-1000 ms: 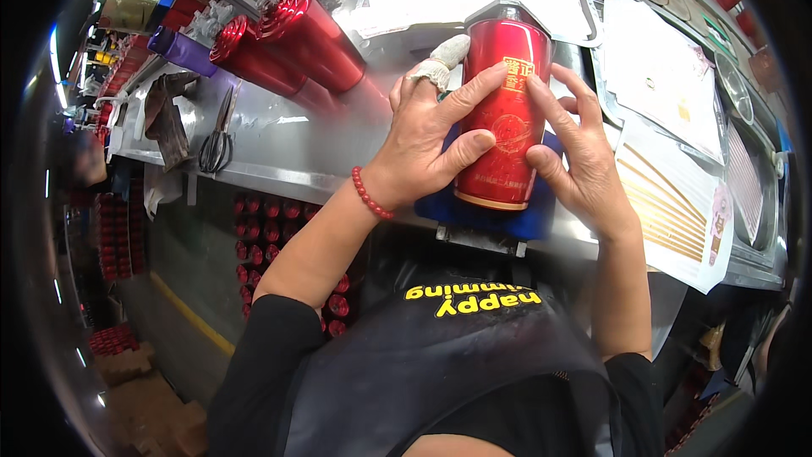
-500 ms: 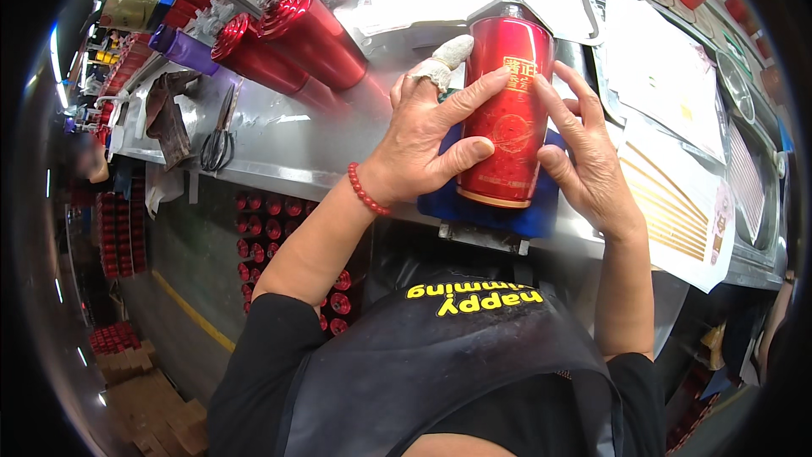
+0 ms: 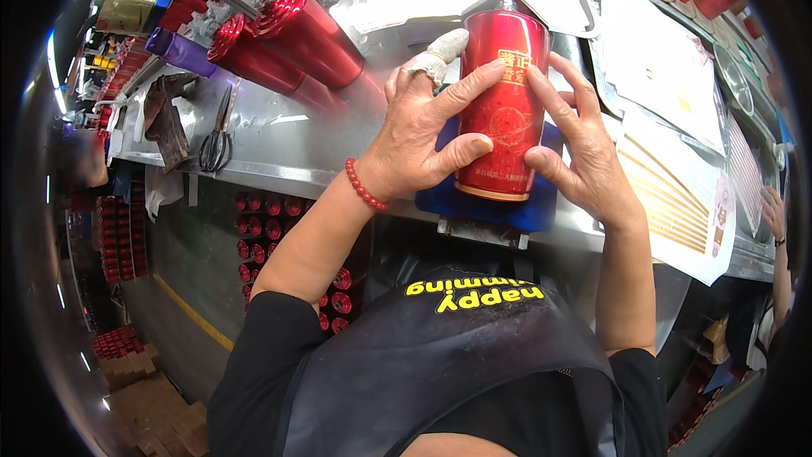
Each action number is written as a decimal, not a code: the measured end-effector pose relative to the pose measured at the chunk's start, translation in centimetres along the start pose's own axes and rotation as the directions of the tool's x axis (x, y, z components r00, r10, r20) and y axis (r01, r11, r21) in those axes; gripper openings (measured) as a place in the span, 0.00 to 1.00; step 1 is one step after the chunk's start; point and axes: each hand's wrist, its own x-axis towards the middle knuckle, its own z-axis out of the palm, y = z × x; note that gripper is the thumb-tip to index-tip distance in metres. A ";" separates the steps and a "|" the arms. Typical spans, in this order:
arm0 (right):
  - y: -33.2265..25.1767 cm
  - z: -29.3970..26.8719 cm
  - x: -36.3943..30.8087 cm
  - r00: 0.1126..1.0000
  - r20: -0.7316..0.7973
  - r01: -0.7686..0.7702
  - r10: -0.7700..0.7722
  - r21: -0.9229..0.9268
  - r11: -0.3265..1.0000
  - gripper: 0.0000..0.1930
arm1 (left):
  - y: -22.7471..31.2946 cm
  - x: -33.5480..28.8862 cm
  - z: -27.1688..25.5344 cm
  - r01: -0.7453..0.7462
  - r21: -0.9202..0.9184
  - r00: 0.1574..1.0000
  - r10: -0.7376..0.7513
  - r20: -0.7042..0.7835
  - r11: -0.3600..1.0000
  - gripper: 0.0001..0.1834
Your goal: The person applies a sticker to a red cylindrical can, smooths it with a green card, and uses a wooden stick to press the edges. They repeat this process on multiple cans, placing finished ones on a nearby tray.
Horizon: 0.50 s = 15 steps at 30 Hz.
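A glossy red bottle [image 3: 501,106] with gold and pale printing lies on a dark blue support [image 3: 436,203] at the bench edge, its clear-looking neck pointing away from me. My left hand [image 3: 414,131] is along its left side, index fingertip on the upper gold print and thumb on the lower body. A whitish cover [image 3: 448,44] wraps one of its fingers. From the right, my right hand [image 3: 584,148] lays its index fingertip beside the same print, with the thumb at the bottle's right edge. Both hands have their fingers spread and stretched out.
Two red bottles [image 3: 309,38] lie on the metal bench [image 3: 279,140], left of centre. Black scissors [image 3: 217,140] and a brown cloth [image 3: 167,123] are farther left. Printed sheets [image 3: 664,195] lie on the right. Another person's hand [image 3: 773,213] shows at the right edge.
My right thumb has moved in to the bottle's edge. My left hand stays nearly in place. Another person's hand and arm have come into view at the far right.
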 end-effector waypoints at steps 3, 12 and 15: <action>0.0 -0.2 -0.1 1.000 0.010 0.015 -0.015 -0.023 1.000 0.40 | -0.1 0.1 0.1 -0.006 -0.007 1.000 0.006 0.000 1.000 0.37; -8.4 1.7 -5.7 0.872 -0.098 -0.242 0.480 0.767 0.595 0.22 | 0.0 -0.1 -0.1 -0.017 0.051 1.000 0.018 -0.013 0.999 0.37; -7.0 3.6 -7.4 0.873 -0.067 -0.356 0.482 0.588 0.727 0.23 | 0.0 0.1 0.0 -0.031 0.042 0.999 0.032 -0.004 0.999 0.38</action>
